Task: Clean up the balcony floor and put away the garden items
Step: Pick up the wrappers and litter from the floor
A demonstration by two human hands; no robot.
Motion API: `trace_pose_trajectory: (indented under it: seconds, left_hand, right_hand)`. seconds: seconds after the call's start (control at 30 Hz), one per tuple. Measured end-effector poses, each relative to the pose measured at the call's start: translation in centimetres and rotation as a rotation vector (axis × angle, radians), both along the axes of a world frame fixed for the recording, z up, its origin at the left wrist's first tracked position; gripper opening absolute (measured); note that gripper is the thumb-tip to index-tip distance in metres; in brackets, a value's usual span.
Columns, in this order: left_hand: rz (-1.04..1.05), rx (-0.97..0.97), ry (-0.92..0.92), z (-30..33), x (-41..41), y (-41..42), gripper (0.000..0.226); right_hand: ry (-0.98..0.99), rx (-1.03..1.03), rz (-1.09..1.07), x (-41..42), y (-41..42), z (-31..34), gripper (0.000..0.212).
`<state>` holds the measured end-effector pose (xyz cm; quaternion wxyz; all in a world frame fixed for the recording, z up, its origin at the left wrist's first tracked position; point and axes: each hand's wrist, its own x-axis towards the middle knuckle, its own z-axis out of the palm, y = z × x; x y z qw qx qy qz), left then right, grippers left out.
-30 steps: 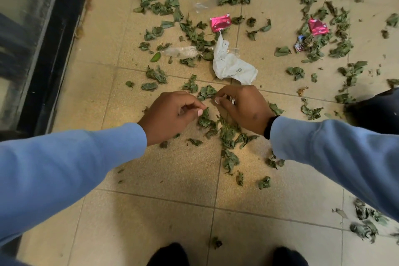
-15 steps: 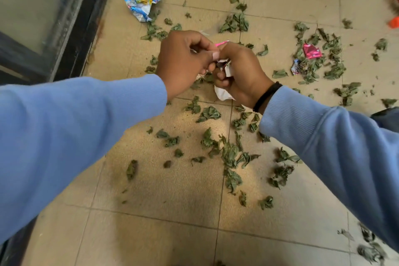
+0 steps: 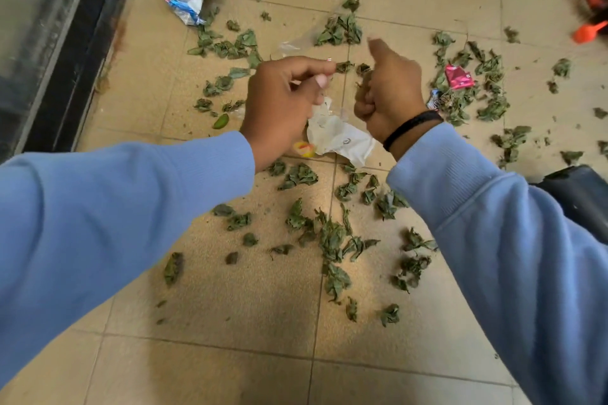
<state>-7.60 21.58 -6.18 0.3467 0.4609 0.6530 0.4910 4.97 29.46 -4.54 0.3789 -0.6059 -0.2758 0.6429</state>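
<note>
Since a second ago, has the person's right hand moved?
Yes. The right hand then lay below the crumpled white paper wrapper among the leaves; now it is raised, above the wrapper in the view, thumb up.

Black-framed glass door at left, light blue sleeves, black wristband

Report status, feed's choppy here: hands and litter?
Left hand pinching something small; right hand fisted, contents unseen. Dry leaves, white wrapper still on the floor.

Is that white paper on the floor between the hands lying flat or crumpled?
Crumpled. The white paper lies on the tiled floor with creases and raised folds, partly hidden behind the left hand.
</note>
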Motion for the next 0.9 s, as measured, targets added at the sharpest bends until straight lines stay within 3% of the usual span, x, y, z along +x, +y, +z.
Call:
trace_pose_trajectory:
  seconds: [0.1, 0.17, 0.37, 0.53, 0.7, 0.9]
  left_hand:
    - [0.090, -0.080, 0.058, -2.1, -0.6, 0.2, 0.015]
    - [0.042, -0.081, 0.138, -3.2, -0.8, -0.2, 0.011]
    - [-0.160, -0.015, 0.435, -5.2, -3.8, -1.9, 0.013]
    - [-0.471, -0.168, 0.539, -6.4, -6.4, -1.9, 0.019]
    - [-0.589, -0.196, 0.855, -5.8, -5.7, -1.6, 0.040]
    - [-0.614, -0.289, 0.824, -6.0, -5.0, -1.0, 0.021]
  right_hand:
    - [0.159, -0.141, -0.154, 1.9, 0.1, -0.9, 0.018]
    - [0.226, -0.172, -0.179, 2.6, -0.6, -1.9, 0.013]
    - [0.151, -0.077, 0.016, 2.7, -2.6, -3.6, 0.041]
    - [0.100, -0.038, 0.124, 1.6, -3.4, -3.7, 0.040]
    - [0.082, -0.065, 0.112, 0.7, -4.5, -4.4, 0.041]
    - [0.105, -0.134, 0.113, 0.1, -5.1, -4.6, 0.043]
